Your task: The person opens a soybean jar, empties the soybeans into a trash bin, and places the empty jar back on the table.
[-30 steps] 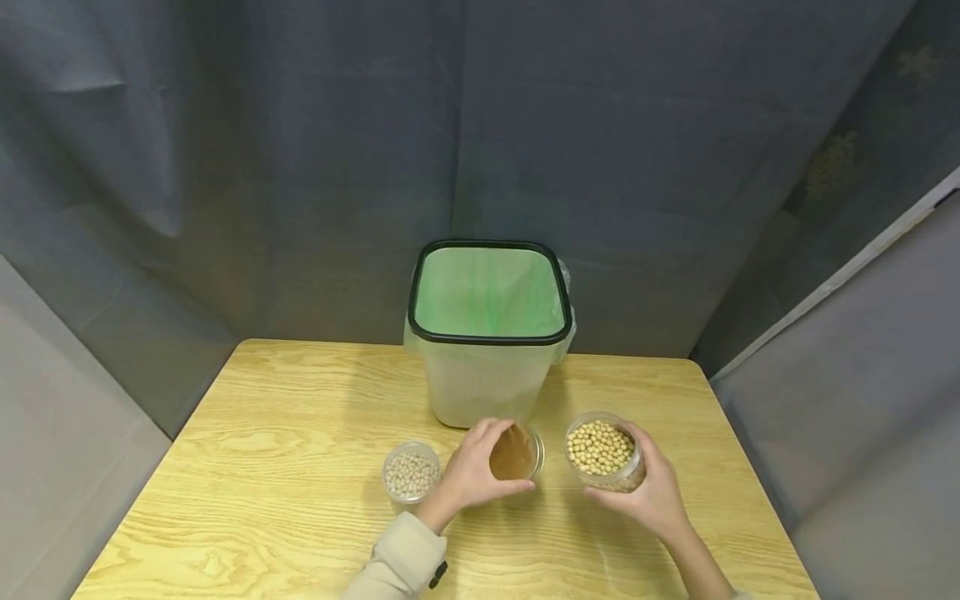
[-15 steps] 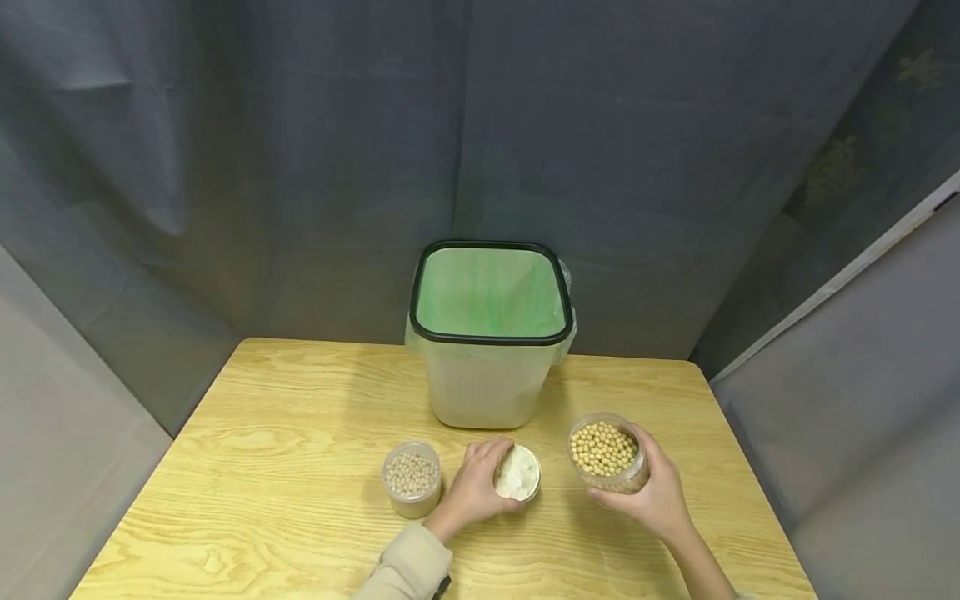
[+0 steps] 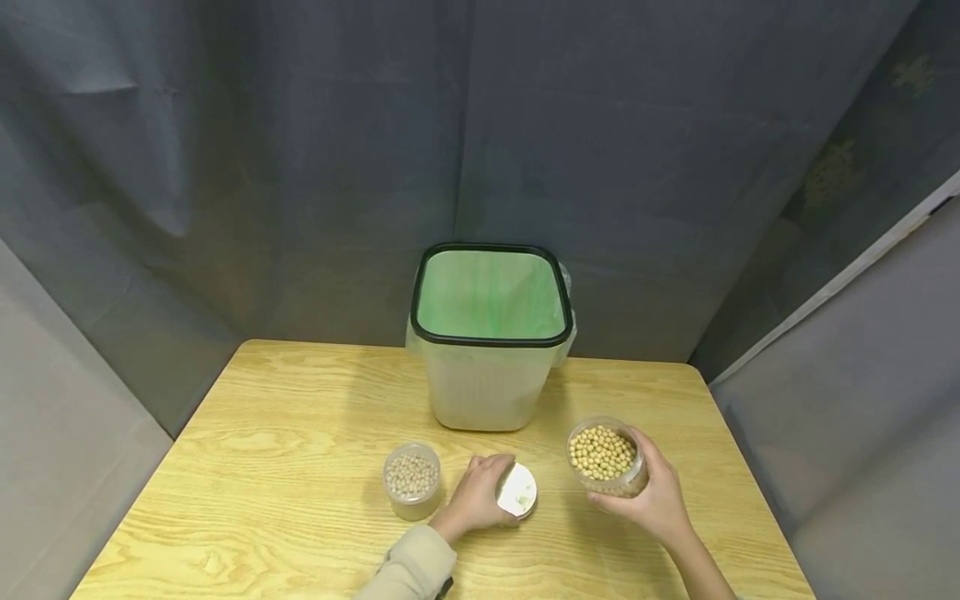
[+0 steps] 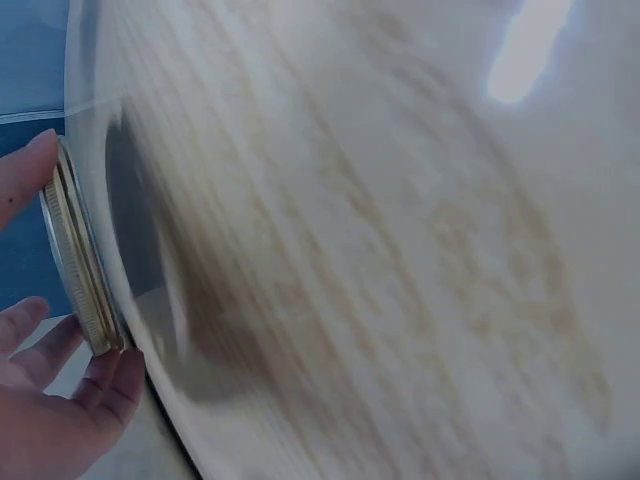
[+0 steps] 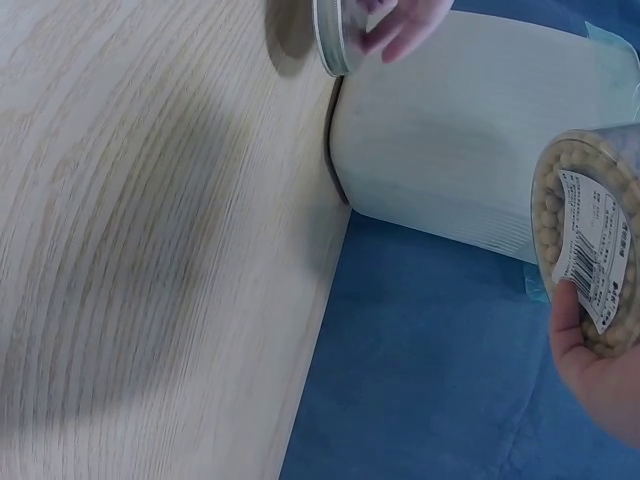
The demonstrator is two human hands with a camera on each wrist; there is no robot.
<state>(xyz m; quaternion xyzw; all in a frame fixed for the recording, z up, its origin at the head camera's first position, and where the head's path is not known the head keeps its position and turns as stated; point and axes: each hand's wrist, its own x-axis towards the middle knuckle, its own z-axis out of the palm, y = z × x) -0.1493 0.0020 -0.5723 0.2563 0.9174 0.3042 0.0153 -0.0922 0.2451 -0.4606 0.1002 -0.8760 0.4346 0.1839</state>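
Observation:
In the head view, my left hand (image 3: 478, 497) grips a round screw lid (image 3: 519, 490) by its edge, above the table. Its ridged gold metal rim shows in the left wrist view, where the lid (image 4: 78, 250) is pinched between thumb and fingers. On the right, my right hand (image 3: 654, 492) holds a clear jar of yellow soybeans (image 3: 602, 452), uncovered and slightly tilted. A barcode label (image 5: 598, 245) shows on this jar in the right wrist view. Left of my left hand, a second clear jar (image 3: 412, 483) stands on the table, uncovered, with pale beans inside.
A white bin (image 3: 487, 392) with a black rim and green liner stands at the table's back. The wooden table (image 3: 292, 467) reaches a dark curtain (image 3: 337, 167) behind. Pale panels border both sides.
The lid in my left hand has turned from a brown-looking face to a white one and come slightly nearer and lower. My right hand keeps holding the soybean jar, almost still.

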